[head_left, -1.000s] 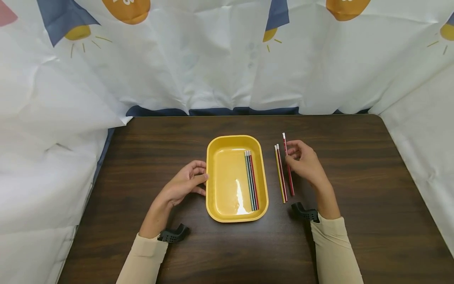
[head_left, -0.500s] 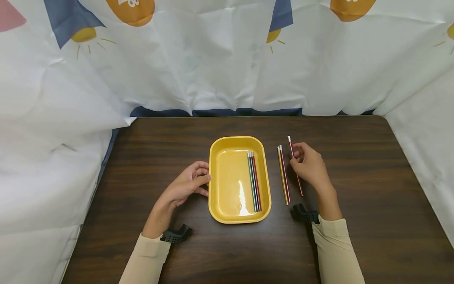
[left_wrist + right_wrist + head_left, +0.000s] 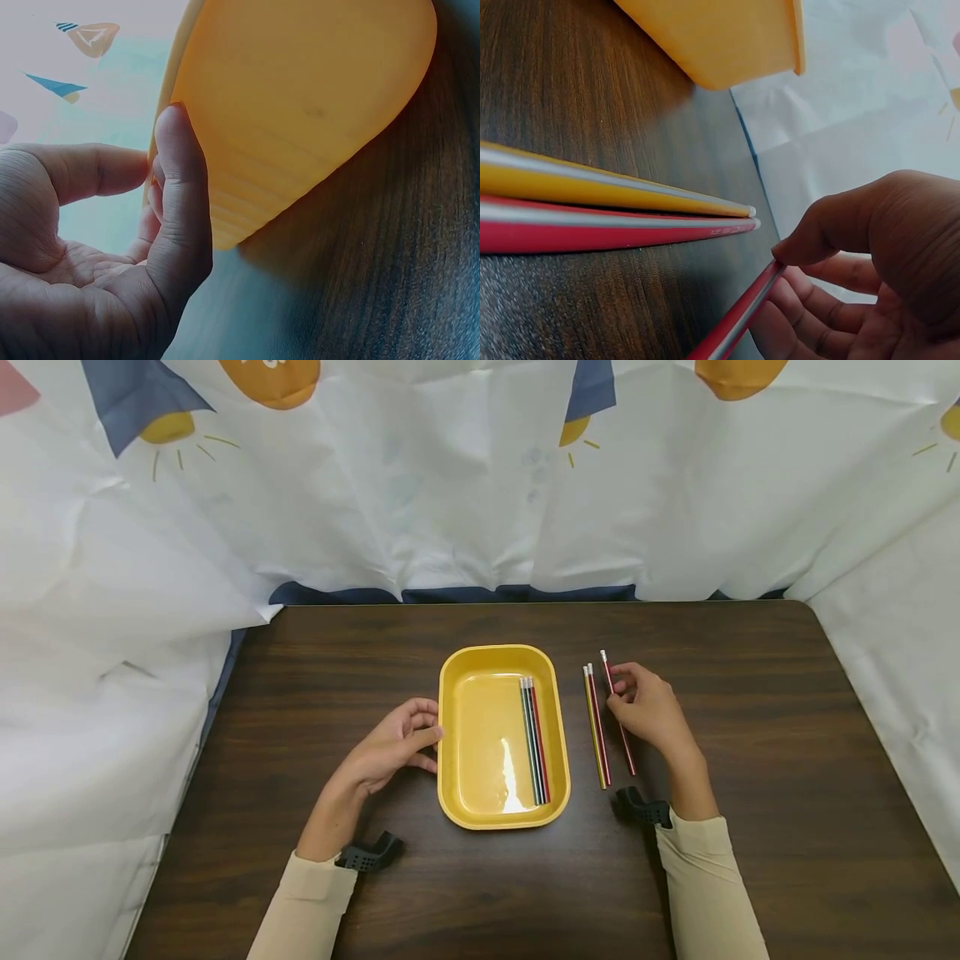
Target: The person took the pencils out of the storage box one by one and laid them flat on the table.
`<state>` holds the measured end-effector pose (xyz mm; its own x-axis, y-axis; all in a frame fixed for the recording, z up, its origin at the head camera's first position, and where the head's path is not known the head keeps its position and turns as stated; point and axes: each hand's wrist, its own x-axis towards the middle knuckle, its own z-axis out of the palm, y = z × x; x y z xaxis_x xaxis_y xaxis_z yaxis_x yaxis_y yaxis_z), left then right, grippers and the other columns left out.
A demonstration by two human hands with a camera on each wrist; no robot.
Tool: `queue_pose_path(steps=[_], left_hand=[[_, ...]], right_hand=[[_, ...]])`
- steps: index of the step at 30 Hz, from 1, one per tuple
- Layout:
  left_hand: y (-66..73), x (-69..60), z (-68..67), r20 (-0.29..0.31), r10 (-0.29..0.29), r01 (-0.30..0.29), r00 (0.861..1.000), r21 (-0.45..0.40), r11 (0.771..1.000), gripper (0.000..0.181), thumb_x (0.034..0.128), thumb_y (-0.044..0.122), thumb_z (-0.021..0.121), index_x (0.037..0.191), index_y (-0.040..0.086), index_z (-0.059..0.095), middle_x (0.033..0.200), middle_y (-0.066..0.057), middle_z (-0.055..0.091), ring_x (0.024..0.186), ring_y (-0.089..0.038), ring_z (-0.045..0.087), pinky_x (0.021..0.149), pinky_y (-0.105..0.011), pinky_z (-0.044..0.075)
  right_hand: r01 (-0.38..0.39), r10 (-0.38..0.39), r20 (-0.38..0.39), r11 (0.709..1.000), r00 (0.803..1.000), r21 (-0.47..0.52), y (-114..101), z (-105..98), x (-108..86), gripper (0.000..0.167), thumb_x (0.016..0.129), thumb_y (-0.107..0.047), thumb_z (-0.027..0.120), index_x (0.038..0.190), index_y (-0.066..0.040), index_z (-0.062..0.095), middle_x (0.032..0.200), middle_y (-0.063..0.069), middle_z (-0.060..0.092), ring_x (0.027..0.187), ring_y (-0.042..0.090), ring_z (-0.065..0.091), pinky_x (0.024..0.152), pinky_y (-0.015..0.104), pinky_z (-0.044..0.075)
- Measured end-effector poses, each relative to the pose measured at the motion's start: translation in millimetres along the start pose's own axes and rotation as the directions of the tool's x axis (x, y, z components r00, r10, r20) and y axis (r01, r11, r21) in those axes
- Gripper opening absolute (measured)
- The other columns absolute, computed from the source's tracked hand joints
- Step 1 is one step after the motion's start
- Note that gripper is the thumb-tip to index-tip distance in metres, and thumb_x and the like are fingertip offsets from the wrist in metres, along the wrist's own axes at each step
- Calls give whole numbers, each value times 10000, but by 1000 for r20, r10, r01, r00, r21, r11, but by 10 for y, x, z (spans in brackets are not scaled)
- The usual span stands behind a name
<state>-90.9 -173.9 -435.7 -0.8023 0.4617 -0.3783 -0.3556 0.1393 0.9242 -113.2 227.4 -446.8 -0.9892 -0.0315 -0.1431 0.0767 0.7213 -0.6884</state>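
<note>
My right hand (image 3: 651,708) pinches a red pencil (image 3: 624,739) between thumb and fingers; in the right wrist view the red pencil (image 3: 746,307) slants down from the thumb tip. Just left of it, a yellow pencil (image 3: 595,727) and another red pencil (image 3: 600,724) lie side by side on the table. My left hand (image 3: 390,745) holds the left rim of a yellow tray (image 3: 441,793). Seen from the left wrist, the fingers lie along the outer wall of the tray (image 3: 300,112) and the thumb meets its rim. Inside, along the right side, several dark and red pencils (image 3: 534,743) lie parallel.
The dark wood table (image 3: 480,902) ends at a back edge, behind which a white printed curtain (image 3: 465,510) hangs. More white cloth (image 3: 90,735) hangs along the left and right sides. Each wrist carries a black strap mount (image 3: 645,810).
The red pencil in my right hand has tilted, its near end swinging right and its far end drawing slightly closer. My left hand and the tray stay as they were.
</note>
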Motion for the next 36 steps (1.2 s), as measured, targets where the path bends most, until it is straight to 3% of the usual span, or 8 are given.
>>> queue_pose_path(steps=[11, 18, 26, 36], left_hand=[[14, -5, 0, 0, -3, 3, 1000, -5, 1000, 509, 1048, 96, 584, 1460, -57, 329, 1194, -171, 565, 934, -203, 623, 721, -324, 679], [-8, -6, -10, 0, -6, 6, 1000, -7, 1000, 500, 1053, 93, 582, 1460, -54, 331, 1202, -185, 570, 929, -206, 628, 724, -325, 680], [-8, -4, -11, 8, 3, -3, 1000, -9, 1000, 485, 1053, 83, 571, 1452, -55, 333, 1190, -171, 574, 926, -202, 634, 713, -325, 678], [-3, 0, -3, 7, 3, -3, 1000, -5, 1000, 498, 1055, 96, 576, 1461, -53, 329, 1191, -168, 575, 928, -202, 634, 717, -326, 678]], right_hand=[[-34, 34, 18, 999, 999, -37, -13, 2, 35, 487, 930, -124, 609, 1399, 7, 604, 1128, 197, 684, 1005, 340, 690, 781, 347, 549], [-29, 29, 2, 999, 1000, -20, -29, -54, -13, 467, 965, -131, 595, 1413, -3, 601, 1196, 215, 693, 1089, 384, 704, 856, 486, 588], [-37, 36, -18, 999, 999, -9, -85, -116, -52, 461, 988, -146, 600, 1433, -26, 587, 1207, 197, 682, 1067, 355, 697, 764, 326, 525], [6, -4, -71, 1000, 997, 25, -135, -127, -82, 413, 999, -130, 602, 1397, -21, 614, 1184, 201, 695, 1017, 331, 676, 780, 331, 508]])
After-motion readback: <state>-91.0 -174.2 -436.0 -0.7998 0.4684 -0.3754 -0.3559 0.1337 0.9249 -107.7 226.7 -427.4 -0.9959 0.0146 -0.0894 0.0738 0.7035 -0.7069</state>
